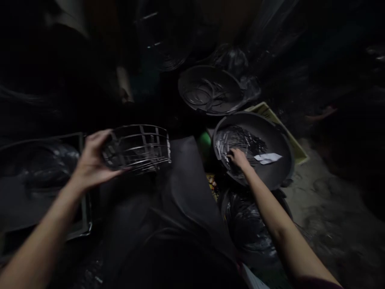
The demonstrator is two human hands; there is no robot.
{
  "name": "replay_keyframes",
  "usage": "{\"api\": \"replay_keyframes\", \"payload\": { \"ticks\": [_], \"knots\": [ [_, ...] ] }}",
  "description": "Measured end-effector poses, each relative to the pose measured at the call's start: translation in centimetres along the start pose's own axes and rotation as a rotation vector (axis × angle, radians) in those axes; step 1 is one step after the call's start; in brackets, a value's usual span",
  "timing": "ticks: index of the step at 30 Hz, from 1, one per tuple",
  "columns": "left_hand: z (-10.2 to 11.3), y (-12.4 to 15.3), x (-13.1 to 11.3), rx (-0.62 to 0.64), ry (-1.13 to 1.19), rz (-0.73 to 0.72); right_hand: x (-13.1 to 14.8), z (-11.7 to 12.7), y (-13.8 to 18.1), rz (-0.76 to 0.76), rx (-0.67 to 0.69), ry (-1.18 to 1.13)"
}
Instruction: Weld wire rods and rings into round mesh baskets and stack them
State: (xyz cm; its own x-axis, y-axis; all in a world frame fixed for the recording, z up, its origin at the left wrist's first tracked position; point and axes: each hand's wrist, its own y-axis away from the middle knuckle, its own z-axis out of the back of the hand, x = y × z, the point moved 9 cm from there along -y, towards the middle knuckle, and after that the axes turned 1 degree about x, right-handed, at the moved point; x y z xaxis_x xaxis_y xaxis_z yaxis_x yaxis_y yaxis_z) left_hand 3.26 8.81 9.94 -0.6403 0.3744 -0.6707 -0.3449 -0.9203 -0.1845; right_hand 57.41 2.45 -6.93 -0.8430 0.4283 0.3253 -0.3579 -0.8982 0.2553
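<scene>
My left hand grips a wire basket by its left end. The basket is made of thin, shiny metal strips crossing each other, and it is held tilted above my lap. My right hand reaches into a round dark basin, its fingers curled down at a pile of thin metal strips. What those fingertips hold is hidden and dim. Beside the pile in the basin lies a crumpled white piece of paper or cloth.
Behind is a second round basin with curved wire pieces. A yellow crate shows under the near basin. Dark plastic-wrapped material sits below it. At left stands a crate with a pale rim. Another person's hand shows dimly at right.
</scene>
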Motion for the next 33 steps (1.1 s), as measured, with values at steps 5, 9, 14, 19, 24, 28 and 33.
{"api": "replay_keyframes", "payload": {
  "ticks": [5, 9, 14, 19, 24, 28, 33],
  "knots": [
    [-7.3, 1.4, -2.2, 0.203, -0.17, -0.13, 1.7, 2.3, 2.2, -0.034, -0.075, -0.056],
    [-7.8, 1.3, -2.2, 0.253, -0.241, -0.036, 8.0, 4.2, 5.8, -0.028, -0.07, -0.546],
    [-7.7, 1.7, -2.3, 0.242, -0.203, -0.02, 26.3, -0.7, 13.2, 0.341, 0.592, -0.69],
    [-7.1, 1.7, -2.0, 0.203, -0.173, -0.048, 34.2, -1.0, 14.9, 0.782, 0.16, -0.345],
    [-3.7, 0.8, -1.5, 0.068, -0.1, -0.053, 37.2, -0.5, 16.6, 1.114, -0.117, -0.044],
    [-1.0, -0.9, -1.4, -0.021, -0.054, -0.039, 39.8, 2.1, 16.4, 1.273, -0.309, -0.011],
    [0.7, -2.9, -1.4, -0.1, -0.032, -0.035, 41.8, 3.7, 15.5, 1.325, -0.423, 0.118]
  ]
}}
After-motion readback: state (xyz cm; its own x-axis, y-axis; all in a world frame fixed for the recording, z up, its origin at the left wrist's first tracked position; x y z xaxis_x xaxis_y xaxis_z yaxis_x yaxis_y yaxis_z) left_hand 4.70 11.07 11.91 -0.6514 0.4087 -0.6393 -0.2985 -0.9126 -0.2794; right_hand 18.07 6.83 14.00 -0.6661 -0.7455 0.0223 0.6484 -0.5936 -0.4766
